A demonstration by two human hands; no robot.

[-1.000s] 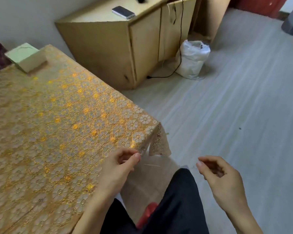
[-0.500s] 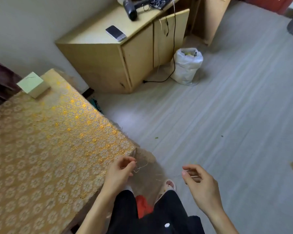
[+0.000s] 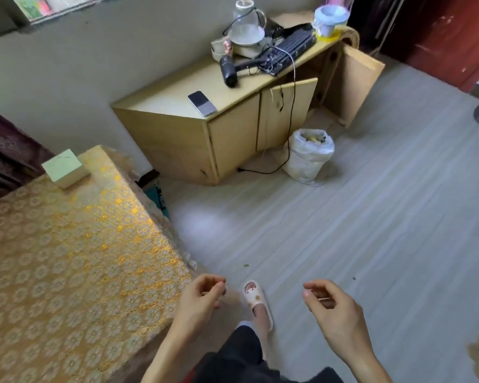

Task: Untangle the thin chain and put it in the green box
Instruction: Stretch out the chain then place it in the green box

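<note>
Above floor (image 3: 343,217), left hand (image 3: 198,298) farther from right hand (image 3: 333,310)

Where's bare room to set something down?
Gold tablecloth: bare from the green box at its far corner to the left hand by the near corner. Cabinet top: free around the phone; hairdryer, keyboard and kettle crowd its right end.

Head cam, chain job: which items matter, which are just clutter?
Job: left hand and right hand, each pinching faint strands of the thin chain; green box on the table's far corner.
Clutter: phone, hair dryer, keyboard, kettle on the cabinet; white bag on the floor; slipper.
</note>
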